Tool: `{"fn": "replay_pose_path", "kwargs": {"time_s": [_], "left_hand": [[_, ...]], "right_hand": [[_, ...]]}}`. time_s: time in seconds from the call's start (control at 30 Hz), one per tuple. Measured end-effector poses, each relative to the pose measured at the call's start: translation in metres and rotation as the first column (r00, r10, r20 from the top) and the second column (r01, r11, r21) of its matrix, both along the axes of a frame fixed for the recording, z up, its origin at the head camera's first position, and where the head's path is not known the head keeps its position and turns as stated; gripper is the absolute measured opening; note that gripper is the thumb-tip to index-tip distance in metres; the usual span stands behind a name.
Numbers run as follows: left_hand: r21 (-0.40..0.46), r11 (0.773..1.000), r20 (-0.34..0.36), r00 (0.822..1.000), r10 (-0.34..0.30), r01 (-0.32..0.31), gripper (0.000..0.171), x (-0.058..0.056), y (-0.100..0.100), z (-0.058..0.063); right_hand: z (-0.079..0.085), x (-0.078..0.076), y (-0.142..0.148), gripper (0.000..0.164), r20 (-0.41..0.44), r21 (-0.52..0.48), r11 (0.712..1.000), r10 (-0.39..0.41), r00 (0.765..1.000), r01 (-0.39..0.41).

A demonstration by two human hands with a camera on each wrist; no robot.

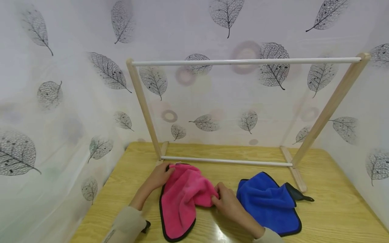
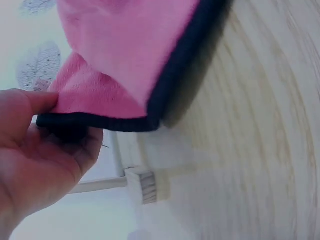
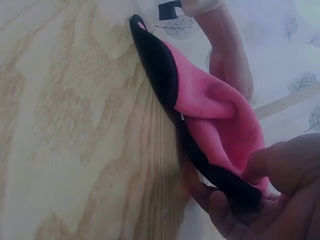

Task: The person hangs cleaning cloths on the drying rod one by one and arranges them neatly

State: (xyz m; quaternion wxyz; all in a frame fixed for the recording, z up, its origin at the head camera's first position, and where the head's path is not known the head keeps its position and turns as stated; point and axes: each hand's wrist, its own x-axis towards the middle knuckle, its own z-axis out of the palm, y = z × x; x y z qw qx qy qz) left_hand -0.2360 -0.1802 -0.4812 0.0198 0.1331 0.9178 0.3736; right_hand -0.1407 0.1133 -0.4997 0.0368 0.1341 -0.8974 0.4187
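From my remote seat, I had the left hand [image 1: 160, 176] pinching a corner of the pink cloth [image 1: 185, 192] between thumb and fingers, while the right hand [image 1: 229, 201] pinched its black-trimmed edge on the other side. That cloth sagged, kinda rumpled, between both hands, low over the table [image 1: 331, 209] and in front of the wooden rack [image 1: 329, 109]. A crumpled blue cloth [image 1: 264, 199] lay just beside the right hand.
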Motion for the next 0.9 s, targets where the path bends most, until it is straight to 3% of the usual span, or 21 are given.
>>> {"fn": "replay_pose_path", "kwargs": {"time_s": [0.3, 0.5, 0.63, 0.73, 0.9], "left_hand": [[0.135, 0.989, 0.068, 0.996, 0.050, -0.059, 0.021, 0.015, -0.007, 0.026], [0.199, 0.980, 0.056, 0.998, 0.007, -0.018, 0.029, 0.018, -0.016, 0.031], [0.192, 0.981, 0.018, 1.000, 0.010, -0.014, 0.027, 0.019, -0.023, 0.030], [0.190, 0.981, -0.003, 1.000, 0.030, -0.029, 0.028, 0.021, -0.028, 0.030], [0.206, 0.977, -0.005, 0.999, 0.049, -0.047, 0.027, 0.023, -0.037, 0.029]], "right_hand": [[0.009, 0.005, 0.005, 0.029, -0.099, -0.080, 0.997, 0.011, 0.995, -0.019], [0.009, 0.006, 0.008, 0.032, -0.176, -0.120, 0.993, -0.006, 0.984, -0.016], [0.008, 0.007, 0.010, 0.033, -0.169, -0.135, 0.991, -0.013, 0.985, -0.010], [0.008, 0.008, 0.013, 0.032, -0.150, -0.131, 0.990, 0.030, 0.988, -0.050], [0.006, 0.010, 0.019, 0.022, -0.126, -0.106, 0.978, 0.168, 0.978, -0.181]]}}
